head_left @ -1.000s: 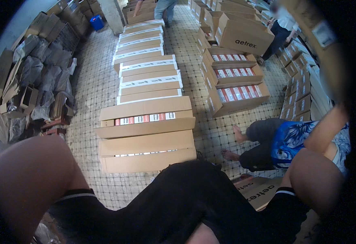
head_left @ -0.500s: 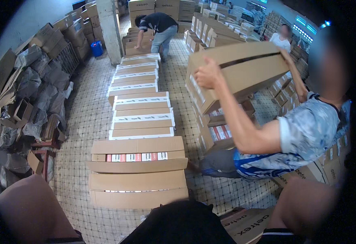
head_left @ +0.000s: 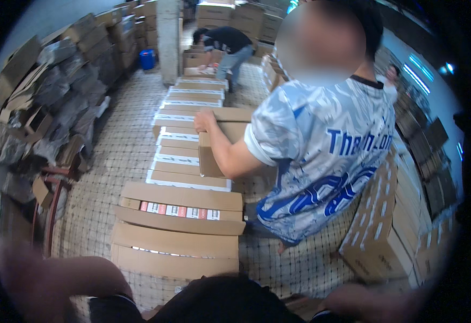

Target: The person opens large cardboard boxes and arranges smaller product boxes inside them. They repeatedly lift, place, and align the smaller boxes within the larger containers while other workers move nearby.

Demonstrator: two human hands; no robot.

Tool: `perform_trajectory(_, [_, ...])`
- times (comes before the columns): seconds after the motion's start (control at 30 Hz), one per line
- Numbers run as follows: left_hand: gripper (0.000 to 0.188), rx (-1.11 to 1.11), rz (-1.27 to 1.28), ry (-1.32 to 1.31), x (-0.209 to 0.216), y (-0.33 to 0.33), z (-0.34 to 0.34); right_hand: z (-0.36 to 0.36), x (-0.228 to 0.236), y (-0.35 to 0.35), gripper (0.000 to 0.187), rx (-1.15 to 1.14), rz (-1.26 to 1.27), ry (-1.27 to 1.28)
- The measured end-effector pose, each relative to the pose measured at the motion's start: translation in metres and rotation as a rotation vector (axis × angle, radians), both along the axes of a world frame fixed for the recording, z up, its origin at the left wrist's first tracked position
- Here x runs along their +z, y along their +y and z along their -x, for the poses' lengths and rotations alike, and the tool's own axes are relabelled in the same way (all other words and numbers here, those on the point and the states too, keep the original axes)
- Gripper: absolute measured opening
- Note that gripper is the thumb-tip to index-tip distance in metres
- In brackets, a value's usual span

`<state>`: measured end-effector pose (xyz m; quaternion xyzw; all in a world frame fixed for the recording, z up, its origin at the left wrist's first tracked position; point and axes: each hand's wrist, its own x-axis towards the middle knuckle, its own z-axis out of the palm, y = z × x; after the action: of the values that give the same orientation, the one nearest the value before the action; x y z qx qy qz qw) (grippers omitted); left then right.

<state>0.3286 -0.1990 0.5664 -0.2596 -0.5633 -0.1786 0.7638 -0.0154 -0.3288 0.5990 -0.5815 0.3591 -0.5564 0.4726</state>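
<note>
Both of the wearer's hands sit blurred at the lower rim, finger state impossible to tell, nearest the matte brown corrugated carton [head_left: 176,253] on the gridded tile floor [head_left: 117,156], while a co-worker [head_left: 321,161] in a patterned jersey grips another rectangular box [head_left: 222,137].

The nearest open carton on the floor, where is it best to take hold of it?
The nearest open carton is long and low, and its top flaps lie half open, so they give no firm hold. Probably best to come from above, one hand at each short end, gripping low on the end walls.
</note>
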Motion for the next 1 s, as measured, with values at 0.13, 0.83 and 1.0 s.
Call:
perform_trajectory(0.13, [0.035,0.791,-2.074,-0.327,-0.189,-0.047,-0.017,0.028,-0.102,0.062,0.010,0.114,-0.255,0.079])
perform_trajectory(0.83, [0.042,0.498,-2.100,-1.342,-0.429,0.139,-0.244,-0.175,-0.549,0.208,0.021,0.212,-0.979,0.822])
perform_trajectory(1.0, [0.041,0.411,-2.201,-1.084,-0.382,0.176,-0.341,-0.223,-0.560,0.257,0.023,0.084,-1.059,0.683])
